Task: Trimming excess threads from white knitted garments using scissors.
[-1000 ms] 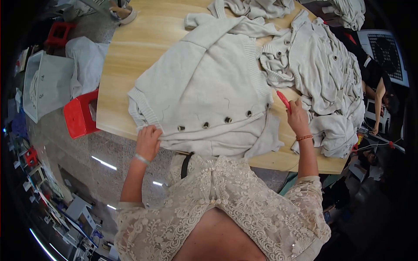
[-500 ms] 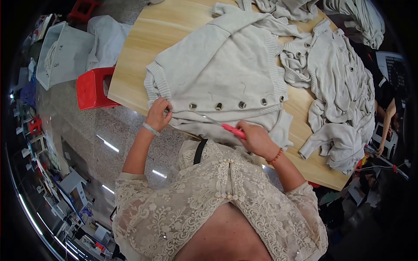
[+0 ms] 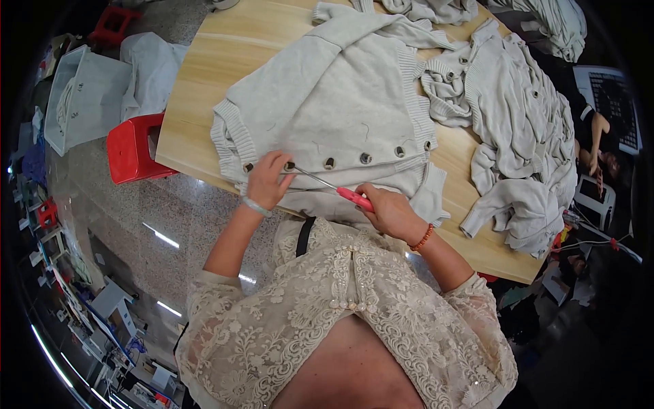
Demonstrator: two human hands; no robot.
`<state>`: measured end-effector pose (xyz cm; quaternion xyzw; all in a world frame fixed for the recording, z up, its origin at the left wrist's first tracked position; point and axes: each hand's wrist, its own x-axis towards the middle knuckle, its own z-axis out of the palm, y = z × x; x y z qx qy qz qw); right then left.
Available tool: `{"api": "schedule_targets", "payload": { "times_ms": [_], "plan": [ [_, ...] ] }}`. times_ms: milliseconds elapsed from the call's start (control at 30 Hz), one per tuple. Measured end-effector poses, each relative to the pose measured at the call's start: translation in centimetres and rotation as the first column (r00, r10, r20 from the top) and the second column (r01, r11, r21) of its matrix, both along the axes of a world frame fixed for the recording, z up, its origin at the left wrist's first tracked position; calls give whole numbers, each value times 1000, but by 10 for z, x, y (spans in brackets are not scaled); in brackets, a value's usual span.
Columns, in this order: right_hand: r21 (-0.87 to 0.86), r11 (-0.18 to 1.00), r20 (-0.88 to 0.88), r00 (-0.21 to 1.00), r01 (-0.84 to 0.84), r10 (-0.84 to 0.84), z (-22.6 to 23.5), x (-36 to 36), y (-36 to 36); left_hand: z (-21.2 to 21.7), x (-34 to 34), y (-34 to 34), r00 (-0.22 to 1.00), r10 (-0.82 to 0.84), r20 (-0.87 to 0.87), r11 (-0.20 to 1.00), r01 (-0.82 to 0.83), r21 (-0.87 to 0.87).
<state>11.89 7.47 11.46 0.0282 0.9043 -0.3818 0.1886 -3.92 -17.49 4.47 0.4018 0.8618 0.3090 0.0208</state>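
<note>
A light grey knitted cardigan lies spread on the table, with a row of dark buttons along its near edge. Loose dark threads show on its front. My left hand is at the near left of the cardigan, its fingers curled in on the button band beside a dark button. In my right hand is a red-handled tool with a slim metal shaft. Its tip points left and reaches that button, close to my left fingertips. What kind of tip it has cannot be made out.
More grey cardigans are heaped on the right of the wooden table. A red stool and a pale bin stand to the left. Beyond the table's right side, another person's arm shows near a keyboard.
My left hand has shifted right along the band from the corner, uncovering the leftmost button. The tool's tip has moved left to meet a button. The whole view has shifted slightly.
</note>
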Motion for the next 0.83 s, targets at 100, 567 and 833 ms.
{"api": "schedule_targets", "payload": {
  "times_ms": [100,567,833],
  "plan": [
    [75,996,81,996,-46,39,1,6,5,-24,0,14,972,-27,232,999,37,-39],
    [55,982,-12,983,182,-182,9,50,29,4,15,82,890,-161,428,987,138,84],
    [86,993,143,985,84,-96,-4,55,24,-33,1,87,797,-282,534,944,330,7]
  ]
}}
